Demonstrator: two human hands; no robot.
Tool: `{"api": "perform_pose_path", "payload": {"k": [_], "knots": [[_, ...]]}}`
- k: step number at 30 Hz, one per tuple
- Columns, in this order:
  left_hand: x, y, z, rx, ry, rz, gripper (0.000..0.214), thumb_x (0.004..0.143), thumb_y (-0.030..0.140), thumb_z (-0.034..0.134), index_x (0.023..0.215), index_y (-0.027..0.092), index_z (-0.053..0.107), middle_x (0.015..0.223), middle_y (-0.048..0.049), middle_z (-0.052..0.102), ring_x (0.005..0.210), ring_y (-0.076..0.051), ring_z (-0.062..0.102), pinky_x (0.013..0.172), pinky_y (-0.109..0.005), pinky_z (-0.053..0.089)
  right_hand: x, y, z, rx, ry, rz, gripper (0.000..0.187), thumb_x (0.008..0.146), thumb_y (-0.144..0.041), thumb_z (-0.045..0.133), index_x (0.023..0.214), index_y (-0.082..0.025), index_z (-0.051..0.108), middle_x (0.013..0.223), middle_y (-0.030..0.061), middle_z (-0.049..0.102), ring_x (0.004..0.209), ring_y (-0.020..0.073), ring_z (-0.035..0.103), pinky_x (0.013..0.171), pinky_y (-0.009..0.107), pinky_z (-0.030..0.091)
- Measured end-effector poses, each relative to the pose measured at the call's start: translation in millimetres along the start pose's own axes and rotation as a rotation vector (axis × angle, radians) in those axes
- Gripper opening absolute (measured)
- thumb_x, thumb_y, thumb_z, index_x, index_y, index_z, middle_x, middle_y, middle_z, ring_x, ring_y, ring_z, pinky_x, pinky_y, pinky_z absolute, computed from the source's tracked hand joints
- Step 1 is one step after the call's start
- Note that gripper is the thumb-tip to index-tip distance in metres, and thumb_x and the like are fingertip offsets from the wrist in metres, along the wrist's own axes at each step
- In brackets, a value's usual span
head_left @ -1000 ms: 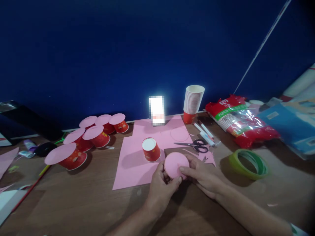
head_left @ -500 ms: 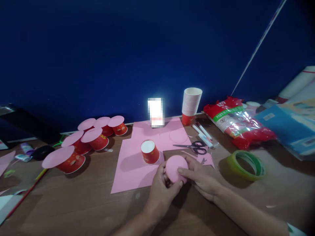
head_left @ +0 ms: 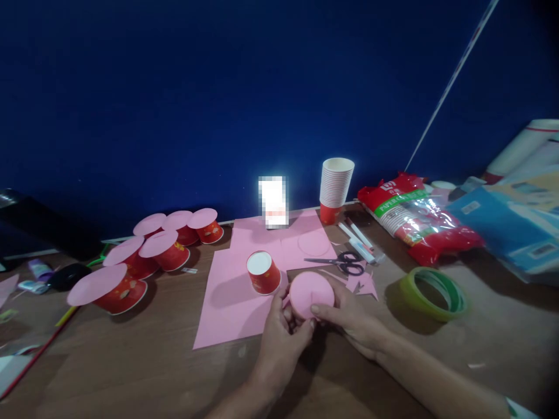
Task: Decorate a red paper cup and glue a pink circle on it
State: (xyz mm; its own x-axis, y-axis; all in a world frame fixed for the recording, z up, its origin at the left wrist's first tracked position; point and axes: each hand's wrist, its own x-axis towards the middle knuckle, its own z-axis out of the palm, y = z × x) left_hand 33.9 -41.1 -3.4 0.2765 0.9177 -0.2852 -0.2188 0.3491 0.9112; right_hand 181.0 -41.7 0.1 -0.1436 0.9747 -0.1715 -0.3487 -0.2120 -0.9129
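Observation:
A round pink paper disc (head_left: 311,293) is held between both hands above the table's front part. My left hand (head_left: 283,331) grips its left and lower edge, the fingers curled beneath. On the other side my right hand (head_left: 349,311) has its thumb lying on the disc's face and its fingers behind. Whether anything lies under the disc is hidden. Just beyond the hands, a red paper cup (head_left: 265,278) stands upside down on pink paper sheets (head_left: 227,326). Black-handled scissors (head_left: 345,263) lie past my right hand, near pink scraps (head_left: 367,285).
Several upturned red cups topped with pink discs (head_left: 163,243) stand at left. A tall cup stack (head_left: 336,189), some pens (head_left: 356,241), a red bag of paper cups (head_left: 414,215), a blue packet (head_left: 510,227) and a roll of green tape (head_left: 434,294) are at right.
The disc has shifted slightly left and down in the view, and my right thumb sits lower on its face. The whole scene has drifted a little left as the camera turned.

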Motion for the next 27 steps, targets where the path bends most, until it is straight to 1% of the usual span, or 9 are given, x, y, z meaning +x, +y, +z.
{"api": "perform_pose_path", "payload": {"k": [4, 10, 12, 15, 16, 20, 22, 24, 27], "knots": [[-1.3, 1.5, 1.1, -0.002, -0.017, -0.003, 0.092, 0.067, 0.025, 0.077, 0.141, 0.019, 0.022, 0.119, -0.0152, 0.064, 0.1, -0.022, 0.064, 0.079, -0.029, 0.053, 1.3, 2.3, 0.3, -0.026, 0.001, 0.013, 0.051, 0.066, -0.026, 0.08, 0.111, -0.023, 0.057, 0.1, 0.0024, 0.066, 0.09, 0.0188, 0.061, 0.081, 0.033, 0.05], [-1.5, 1.7, 0.7, -0.015, 0.048, -0.01, 0.09, 0.066, 0.026, 0.077, 0.139, 0.017, 0.025, 0.117, -0.0151, 0.065, 0.101, -0.023, 0.064, 0.08, -0.029, 0.053, 1.6, 1.5, -3.2, -0.044, -0.007, 0.048, 0.045, 0.075, -0.034, 0.074, 0.115, -0.024, 0.056, 0.103, 0.0029, 0.065, 0.083, 0.0157, 0.061, 0.063, 0.023, 0.048], [-1.5, 1.7, 0.9, -0.017, 0.049, -0.012, 0.088, 0.068, 0.027, 0.076, 0.138, 0.017, 0.025, 0.117, -0.0151, 0.065, 0.101, -0.022, 0.065, 0.08, -0.029, 0.053, 1.6, 1.6, -3.2, -0.038, -0.025, 0.047, 0.05, 0.073, -0.032, 0.076, 0.117, -0.025, 0.054, 0.104, 0.0029, 0.065, 0.087, 0.0164, 0.061, 0.066, 0.024, 0.048], [-1.1, 1.5, 1.1, -0.022, 0.033, -0.005, 0.089, 0.068, 0.027, 0.077, 0.139, 0.017, 0.023, 0.123, -0.0171, 0.062, 0.102, -0.023, 0.064, 0.081, -0.03, 0.053, 1.7, 1.9, -2.0, 0.013, -0.051, 0.012, 0.055, 0.067, -0.025, 0.08, 0.115, -0.024, 0.054, 0.104, 0.0024, 0.065, 0.094, 0.0178, 0.059, 0.079, 0.028, 0.049], [-0.9, 1.2, 0.9, -0.023, 0.028, -0.004, 0.09, 0.068, 0.027, 0.077, 0.139, 0.017, 0.023, 0.124, -0.0178, 0.061, 0.103, -0.023, 0.064, 0.081, -0.03, 0.053, 1.5, 1.5, -1.6, 0.022, -0.053, 0.006, 0.055, 0.066, -0.025, 0.081, 0.114, -0.024, 0.054, 0.103, 0.0021, 0.065, 0.093, 0.0173, 0.059, 0.08, 0.028, 0.048], [0.0, 0.0, -1.3, -0.005, 0.044, 0.005, 0.085, 0.07, 0.026, 0.075, 0.138, 0.016, 0.025, 0.119, -0.0174, 0.063, 0.1, -0.022, 0.064, 0.079, -0.03, 0.053, -0.8, -3.8, -0.4, -0.01, -0.008, 0.109, 0.041, 0.074, -0.032, 0.075, 0.109, -0.024, 0.056, 0.096, 0.0001, 0.064, 0.071, 0.0097, 0.056, 0.061, 0.02, 0.045], [0.2, -0.2, -2.4, 0.002, 0.058, 0.018, 0.082, 0.071, 0.027, 0.074, 0.137, 0.016, 0.027, 0.114, -0.016, 0.066, 0.096, -0.021, 0.065, 0.077, -0.029, 0.053, -1.8, -6.6, -0.1, -0.016, -0.005, 0.151, 0.034, 0.079, -0.037, 0.07, 0.107, -0.024, 0.057, 0.092, -0.0008, 0.064, 0.066, 0.0079, 0.054, 0.057, 0.019, 0.043], [0.1, 0.3, -2.7, 0.003, 0.066, 0.024, 0.081, 0.071, 0.028, 0.074, 0.137, 0.016, 0.028, 0.112, -0.0155, 0.067, 0.092, -0.02, 0.066, 0.074, -0.028, 0.053, -1.6, -7.2, 0.0, -0.024, -0.022, 0.139, 0.035, 0.077, -0.036, 0.071, 0.107, -0.024, 0.056, 0.091, -0.0012, 0.063, 0.066, 0.0081, 0.053, 0.057, 0.019, 0.042], [-0.1, 1.4, -1.8, -0.014, 0.069, 0.01, 0.084, 0.068, 0.028, 0.077, 0.137, 0.016, 0.03, 0.114, -0.0165, 0.066, 0.093, -0.022, 0.066, 0.077, -0.03, 0.053, 1.0, -4.2, -1.2, -0.044, -0.042, 0.092, 0.046, 0.071, -0.03, 0.077, 0.11, -0.023, 0.054, 0.094, 0.0, 0.064, 0.069, 0.0089, 0.054, 0.057, 0.019, 0.041]]}}
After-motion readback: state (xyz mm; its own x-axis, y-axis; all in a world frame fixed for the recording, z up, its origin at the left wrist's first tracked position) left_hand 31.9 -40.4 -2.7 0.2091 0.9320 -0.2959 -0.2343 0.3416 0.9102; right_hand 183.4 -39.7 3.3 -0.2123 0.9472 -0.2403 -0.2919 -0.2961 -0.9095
